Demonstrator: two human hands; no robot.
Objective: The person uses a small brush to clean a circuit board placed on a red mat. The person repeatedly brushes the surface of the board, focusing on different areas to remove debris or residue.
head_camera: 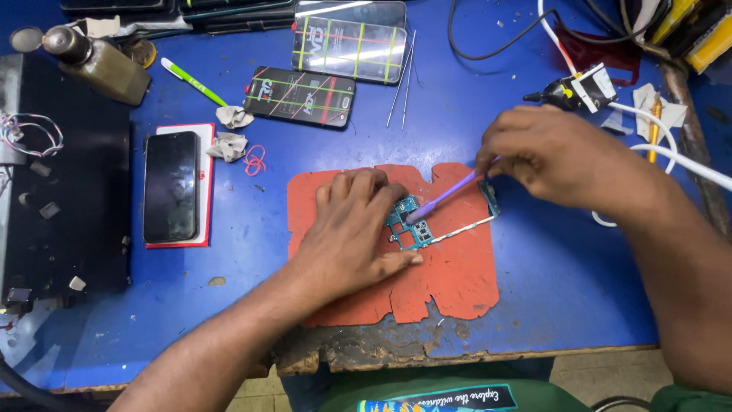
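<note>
A dark, blank rectangular phone screen [171, 186] lies on a red-edged white card [204, 191] at left. Two black rectangular screen panels [300, 97] [350, 49] with green, red and yellow stripes lie further back.

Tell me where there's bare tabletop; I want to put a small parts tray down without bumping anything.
The blue table is bare right of the red mat, below the right hand. Another free strip lies between the mat and the dark phone, though the left hand comes in beside it. The far edge is crowded: screen panels, tweezers, cables.
</note>
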